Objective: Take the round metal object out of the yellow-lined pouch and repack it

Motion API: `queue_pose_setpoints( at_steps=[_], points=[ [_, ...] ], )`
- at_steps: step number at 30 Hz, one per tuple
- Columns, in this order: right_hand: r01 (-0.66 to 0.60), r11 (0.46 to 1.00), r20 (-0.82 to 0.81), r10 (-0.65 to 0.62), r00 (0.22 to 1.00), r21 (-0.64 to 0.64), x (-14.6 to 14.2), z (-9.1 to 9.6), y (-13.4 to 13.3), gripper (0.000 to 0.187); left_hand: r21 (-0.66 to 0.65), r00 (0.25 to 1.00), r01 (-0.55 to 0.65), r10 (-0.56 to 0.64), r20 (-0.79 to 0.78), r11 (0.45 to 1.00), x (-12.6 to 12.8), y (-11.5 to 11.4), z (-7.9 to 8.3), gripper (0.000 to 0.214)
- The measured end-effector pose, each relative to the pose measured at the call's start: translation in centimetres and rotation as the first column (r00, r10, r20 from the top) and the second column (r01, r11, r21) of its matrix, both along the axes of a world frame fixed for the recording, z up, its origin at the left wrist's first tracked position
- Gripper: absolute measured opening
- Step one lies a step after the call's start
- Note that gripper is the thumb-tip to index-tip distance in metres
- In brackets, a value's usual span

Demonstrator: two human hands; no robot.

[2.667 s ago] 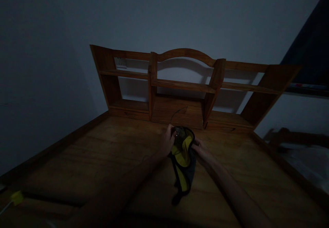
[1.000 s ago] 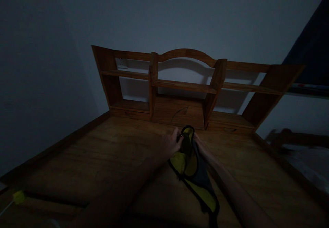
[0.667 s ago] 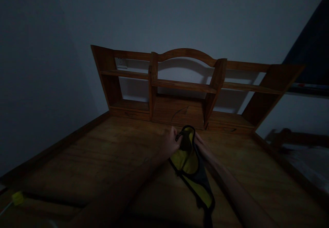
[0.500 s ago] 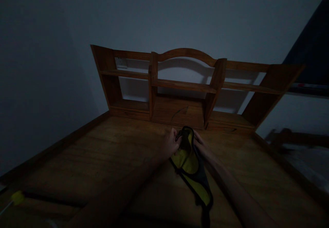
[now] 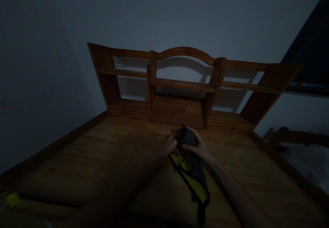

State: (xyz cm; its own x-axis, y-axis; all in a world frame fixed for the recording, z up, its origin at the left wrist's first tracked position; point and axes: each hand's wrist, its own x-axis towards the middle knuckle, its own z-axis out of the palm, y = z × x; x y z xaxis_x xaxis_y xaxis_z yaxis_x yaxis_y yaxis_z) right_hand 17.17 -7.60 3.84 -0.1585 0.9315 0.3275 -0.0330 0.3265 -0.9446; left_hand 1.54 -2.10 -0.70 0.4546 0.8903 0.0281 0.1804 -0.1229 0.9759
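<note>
A limp grey-and-yellow fabric piece with black edging (image 5: pixel 196 183) hangs over the desk, with a dark strap-like end at the bottom; its exact kind is hard to tell in the dim light. At its upper left edge my left hand (image 5: pixel 171 146) is closed on the dark trim, fingers partly hidden by shadow. My right hand (image 5: pixel 202 148) grips the upper right, thumb across the grey outer face and fingers behind the top edge. The yellow inner side shows between the folds below my left hand.
The wooden desktop (image 5: pixel 102 152) has raised side edges. A wooden shelf unit (image 5: pixel 183 84) stands along its back against the wall. A small yellow object (image 5: pixel 12 199) lies at the lower left. A wall socket (image 5: pixel 120 62) shows behind the left shelf.
My right thumb has come over onto the grey face, and the fabric's top has folded toward the left, covering more yellow. My left hand stays at the edge, turned slightly.
</note>
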Motion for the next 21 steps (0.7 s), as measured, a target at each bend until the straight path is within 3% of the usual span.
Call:
queue_pose_setpoints(
  at_steps=[5,9,14,21],
  points=[
    [0.081,0.996,-0.074,-0.083,0.994,-0.04,0.1,-1.1,0.5,0.073,-0.033,0.999,0.049,-0.048,0.015,0.998,0.0,-0.1,0.5,0.044],
    [0.11,0.99,-0.122,-0.12,0.985,-0.083,0.2,-1.9,0.9,0.073,0.094,0.992,-0.07,0.079,-0.096,0.993,-0.7,-0.1,1.5,0.059],
    [0.103,0.986,-0.148,-0.122,0.981,-0.127,0.0,-1.9,0.9,0.072,0.288,0.953,-0.202,0.255,-0.162,0.936,-1.5,0.7,2.4,0.057],
    [0.175,0.967,-0.095,-0.195,0.976,-0.186,0.3,-1.7,0.8,0.043,0.215,0.935,-0.218,0.267,-0.235,0.952,-1.9,1.8,1.2,0.056]
  ],
)
